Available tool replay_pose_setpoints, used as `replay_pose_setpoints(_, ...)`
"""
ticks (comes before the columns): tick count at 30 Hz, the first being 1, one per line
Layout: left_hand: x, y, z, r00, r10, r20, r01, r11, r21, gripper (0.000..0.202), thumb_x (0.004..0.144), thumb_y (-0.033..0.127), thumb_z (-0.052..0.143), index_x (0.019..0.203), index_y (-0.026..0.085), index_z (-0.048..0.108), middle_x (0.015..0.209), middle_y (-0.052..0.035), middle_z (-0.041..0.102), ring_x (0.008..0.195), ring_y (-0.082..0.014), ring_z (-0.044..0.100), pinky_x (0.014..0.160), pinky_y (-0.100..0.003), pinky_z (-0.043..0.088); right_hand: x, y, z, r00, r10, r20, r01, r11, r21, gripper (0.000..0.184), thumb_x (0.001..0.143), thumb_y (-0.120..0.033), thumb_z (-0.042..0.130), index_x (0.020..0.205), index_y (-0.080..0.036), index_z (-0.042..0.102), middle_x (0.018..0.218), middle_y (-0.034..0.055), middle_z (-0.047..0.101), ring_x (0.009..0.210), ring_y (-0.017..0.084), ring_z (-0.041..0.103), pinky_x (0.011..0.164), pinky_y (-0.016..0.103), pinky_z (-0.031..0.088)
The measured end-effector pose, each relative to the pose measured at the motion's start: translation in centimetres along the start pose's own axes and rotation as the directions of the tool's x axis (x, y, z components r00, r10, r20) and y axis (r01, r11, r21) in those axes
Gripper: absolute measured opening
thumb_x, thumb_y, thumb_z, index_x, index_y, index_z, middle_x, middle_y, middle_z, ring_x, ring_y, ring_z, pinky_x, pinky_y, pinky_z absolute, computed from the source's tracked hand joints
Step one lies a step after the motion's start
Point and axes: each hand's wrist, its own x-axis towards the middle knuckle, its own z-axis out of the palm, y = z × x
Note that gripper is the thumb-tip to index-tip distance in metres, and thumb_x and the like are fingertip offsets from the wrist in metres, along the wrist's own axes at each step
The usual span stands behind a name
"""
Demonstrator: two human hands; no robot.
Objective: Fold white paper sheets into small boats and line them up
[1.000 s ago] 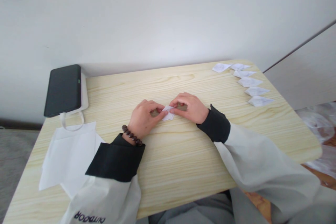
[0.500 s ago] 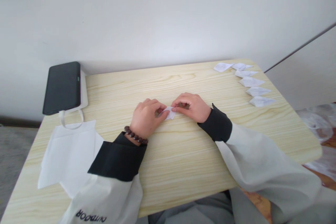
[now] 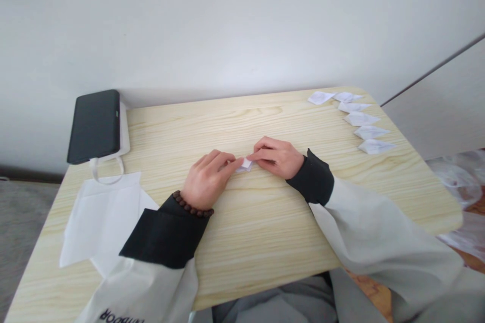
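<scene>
A small folded piece of white paper lies at the middle of the wooden table, between my two hands. My left hand, with a dark bead bracelet at the wrist, grips its left side with thumb and fingers. On the other side, my right hand has its fingertips closed on the paper's right edge. The fingers partly cover the paper, so its full shape is hidden. Several folded white paper pieces, pointed at the right end, lie in a row at the table's far right.
White paper sheets overlap at the left, partly under my left sleeve. Behind them a black phone leans on a white box with a white strap. A wall rises behind the table. Clear plastic lies beyond the right edge.
My left hand has shifted slightly down and left, its thumb and fingers now flatter on the paper. My right fingers have straightened a little. The paper lies flatter, with a small flap showing.
</scene>
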Motion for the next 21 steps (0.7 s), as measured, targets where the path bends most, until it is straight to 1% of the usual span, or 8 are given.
replay_pose_setpoints(6, -0.2, 0.4, -0.4, 0.999, -0.012, 0.036, 0.012, 1.0, -0.014, 0.03, 0.088, 0.008, 0.041, 0.103, 0.018, 0.065, 0.092, -0.0083, 0.067, 0.085, -0.0197, 0.057, 0.072, -0.033, 0.052, -0.4, -0.1, -0.2, 0.997, -0.03, 0.066, 0.038, 0.992, -0.123, 0.023, 0.085, -0.013, 0.047, 0.095, -0.018, 0.066, 0.089, 0.0067, 0.059, 0.072, 0.013, 0.054, 0.065, 0.026, 0.048)
replay_pose_setpoints(9, -0.2, 0.7, -0.6, 0.997, -0.003, 0.074, 0.001, 0.999, 0.036, 0.034, 0.085, 0.004, 0.04, 0.104, 0.018, 0.065, 0.094, -0.0078, 0.067, 0.088, -0.0212, 0.056, 0.072, -0.034, 0.051, -0.6, -0.2, -0.3, 0.995, -0.045, 0.092, 0.06, 0.983, -0.172, 0.023, 0.085, -0.013, 0.047, 0.097, -0.018, 0.066, 0.09, 0.0073, 0.059, 0.072, 0.014, 0.053, 0.066, 0.028, 0.047)
replay_pose_setpoints(11, -0.3, 0.9, -0.8, 0.996, -0.021, 0.091, 0.013, 0.996, 0.087, 0.035, 0.083, 0.004, 0.042, 0.104, 0.02, 0.066, 0.097, -0.0066, 0.068, 0.09, -0.0225, 0.055, 0.071, -0.034, 0.05, -0.7, -0.3, -0.4, 0.995, -0.035, 0.097, 0.053, 0.98, -0.193, 0.025, 0.086, -0.012, 0.045, 0.098, -0.018, 0.066, 0.09, 0.0072, 0.059, 0.072, 0.014, 0.052, 0.067, 0.028, 0.047)
replay_pose_setpoints(13, -0.3, 1.2, -1.0, 0.993, -0.073, 0.098, 0.062, 0.992, 0.111, 0.033, 0.081, 0.008, 0.047, 0.103, 0.023, 0.067, 0.101, -0.0058, 0.067, 0.092, -0.0238, 0.055, 0.07, -0.035, 0.05, -0.7, -0.5, -0.4, 0.996, -0.013, 0.084, 0.03, 0.979, -0.202, 0.027, 0.087, -0.012, 0.044, 0.097, -0.019, 0.067, 0.088, 0.0069, 0.058, 0.07, 0.014, 0.051, 0.066, 0.028, 0.046)
replay_pose_setpoints(15, -0.1, 1.5, -1.1, 0.985, -0.145, 0.093, 0.137, 0.987, 0.086, 0.027, 0.08, 0.016, 0.052, 0.1, 0.024, 0.069, 0.102, -0.0056, 0.066, 0.091, -0.024, 0.056, 0.07, -0.035, 0.049, -0.7, -0.6, -0.3, 0.998, 0.002, 0.058, 0.009, 0.98, -0.197, 0.027, 0.087, -0.011, 0.044, 0.096, -0.018, 0.068, 0.087, 0.007, 0.058, 0.068, 0.013, 0.05, 0.065, 0.027, 0.046)
replay_pose_setpoints(18, 0.4, 1.7, -0.9, 0.962, -0.269, 0.055, 0.269, 0.963, 0.009, 0.018, 0.082, 0.03, 0.056, 0.09, 0.025, 0.072, 0.094, -0.0041, 0.067, 0.086, -0.0217, 0.056, 0.071, -0.034, 0.049, -0.7, -1.0, -0.1, 0.999, 0.042, 0.021, -0.039, 0.988, -0.149, 0.026, 0.084, -0.01, 0.046, 0.094, -0.017, 0.069, 0.09, 0.0075, 0.059, 0.065, 0.012, 0.051, 0.063, 0.027, 0.047)
replay_pose_setpoints(20, 0.7, 1.7, -0.5, 0.941, -0.338, 0.031, 0.338, 0.941, -0.017, 0.02, 0.084, 0.037, 0.057, 0.08, 0.024, 0.072, 0.088, -0.0036, 0.067, 0.082, -0.0203, 0.055, 0.07, -0.032, 0.048, -0.6, -1.3, -0.1, 0.995, 0.1, 0.007, -0.099, 0.99, -0.102, 0.024, 0.082, -0.01, 0.048, 0.093, -0.017, 0.068, 0.091, 0.007, 0.06, 0.064, 0.011, 0.053, 0.065, 0.027, 0.048)
replay_pose_setpoints(21, 0.8, 1.6, -0.3, 0.932, -0.362, 0.03, 0.363, 0.932, -0.021, 0.02, 0.083, 0.039, 0.058, 0.078, 0.024, 0.072, 0.087, -0.0036, 0.067, 0.082, -0.0202, 0.055, 0.07, -0.032, 0.048, -0.5, -1.5, -0.1, 0.991, 0.133, 0.002, -0.132, 0.988, -0.084, 0.023, 0.081, -0.011, 0.049, 0.093, -0.017, 0.068, 0.092, 0.0067, 0.06, 0.066, 0.011, 0.054, 0.068, 0.027, 0.049)
